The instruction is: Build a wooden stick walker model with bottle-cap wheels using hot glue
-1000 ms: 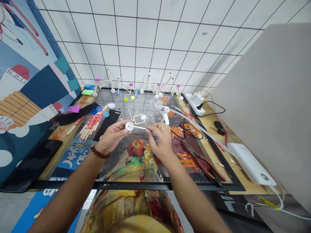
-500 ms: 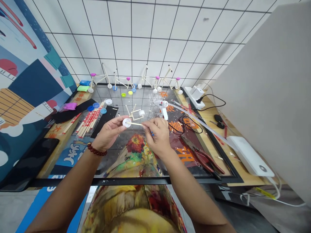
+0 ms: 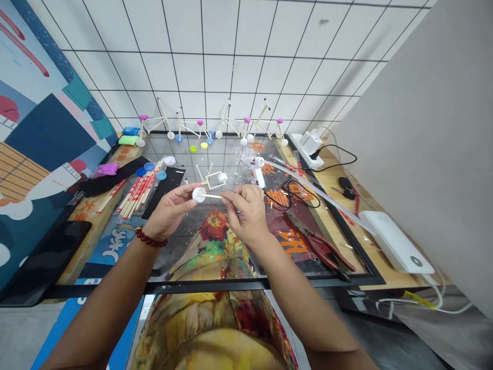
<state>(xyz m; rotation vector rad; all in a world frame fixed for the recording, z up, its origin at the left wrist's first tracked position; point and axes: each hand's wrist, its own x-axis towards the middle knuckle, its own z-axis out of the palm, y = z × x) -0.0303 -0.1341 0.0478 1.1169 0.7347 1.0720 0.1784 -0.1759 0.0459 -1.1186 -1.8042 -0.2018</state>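
My left hand (image 3: 171, 208) is closed around a white bottle cap (image 3: 198, 194) held above the glass table top. A thin wooden stick (image 3: 212, 196) runs from the cap to my right hand (image 3: 244, 210), which pinches its other end. A bit of blue shows under my right fingers; I cannot make out what it is. Just beyond my hands lies a half-built frame of sticks with a white cap (image 3: 214, 178). A white glue gun (image 3: 254, 168) lies a little right of it.
Several stick models with pink and white caps (image 3: 204, 128) line the back wall. Wrapped chopsticks (image 3: 139, 189) and loose caps lie at left, a black phone (image 3: 36, 262) at the near left. Red-handled pliers (image 3: 323, 249), a power strip (image 3: 308, 151) and a white box (image 3: 398, 247) sit at right.
The view has tilted down slightly, so everything sits higher in the picture. My hands keep the cap and stick between them and have drawn a little closer together.
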